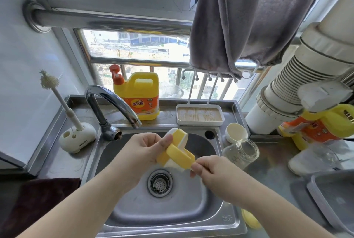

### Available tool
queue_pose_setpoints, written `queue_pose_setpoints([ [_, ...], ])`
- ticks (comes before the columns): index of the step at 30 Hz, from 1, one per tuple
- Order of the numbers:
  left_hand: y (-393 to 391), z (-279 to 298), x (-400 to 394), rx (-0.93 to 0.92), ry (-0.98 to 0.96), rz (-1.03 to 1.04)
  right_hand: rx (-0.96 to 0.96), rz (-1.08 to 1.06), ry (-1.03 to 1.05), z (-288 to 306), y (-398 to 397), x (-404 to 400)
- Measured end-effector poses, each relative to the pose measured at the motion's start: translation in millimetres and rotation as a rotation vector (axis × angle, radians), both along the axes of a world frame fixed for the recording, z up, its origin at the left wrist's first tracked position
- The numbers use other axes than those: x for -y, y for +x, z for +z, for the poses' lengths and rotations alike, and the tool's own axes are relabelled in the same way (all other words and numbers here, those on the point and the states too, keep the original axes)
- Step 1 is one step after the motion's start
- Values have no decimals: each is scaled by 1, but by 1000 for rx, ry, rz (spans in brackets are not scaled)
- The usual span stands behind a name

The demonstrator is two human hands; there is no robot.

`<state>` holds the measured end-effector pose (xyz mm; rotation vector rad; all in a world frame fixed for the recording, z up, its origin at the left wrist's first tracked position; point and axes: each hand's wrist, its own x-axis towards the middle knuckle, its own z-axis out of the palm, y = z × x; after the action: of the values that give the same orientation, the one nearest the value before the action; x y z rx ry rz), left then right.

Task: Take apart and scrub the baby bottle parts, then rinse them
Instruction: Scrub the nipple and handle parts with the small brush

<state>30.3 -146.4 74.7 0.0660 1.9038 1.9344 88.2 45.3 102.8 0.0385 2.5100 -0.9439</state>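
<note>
Risk 1: the yellow handle piece (177, 151) is held over the sink (168, 205) by fingertips only. If the parts come apart with a jerk, one is likely to drop into the basin, or onto the drain strainer (160, 182).

Risk 2: the glass bottle (242, 152) lies on its side on the desk (272, 170) at the sink's right edge, near the right forearm. An elbow sweep could roll it.

Left hand (145, 149): fingers curled round the collar end, thumb pressed on top. Grasping.

Right hand (206, 168): pinching the lower tip of one handle arm; other fingers folded in. Grasping, not released.

Cap (236, 132) sits apart behind the bottle. Brush (55, 92) stands in its holder, far left, untouched. Tap (113, 103) shows no water.
</note>
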Motion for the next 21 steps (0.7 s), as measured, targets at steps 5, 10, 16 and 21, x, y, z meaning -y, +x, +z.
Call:
queue_pose_setpoints([
  [5, 2, -13, -3, 55, -15, 58, -274, 24, 416, -16, 5, -13],
  [10, 8, -44, -20, 33, -222, -93, -179, -200, 306, -28, 32, -65],
  [16, 18, -71, -86, 193, -396, -287, -167, -568, 181, -29, 87, -128],
  [21, 39, -78, -154, -23, -653, -388, -147, -790, 38, -44, 133, -153],
])
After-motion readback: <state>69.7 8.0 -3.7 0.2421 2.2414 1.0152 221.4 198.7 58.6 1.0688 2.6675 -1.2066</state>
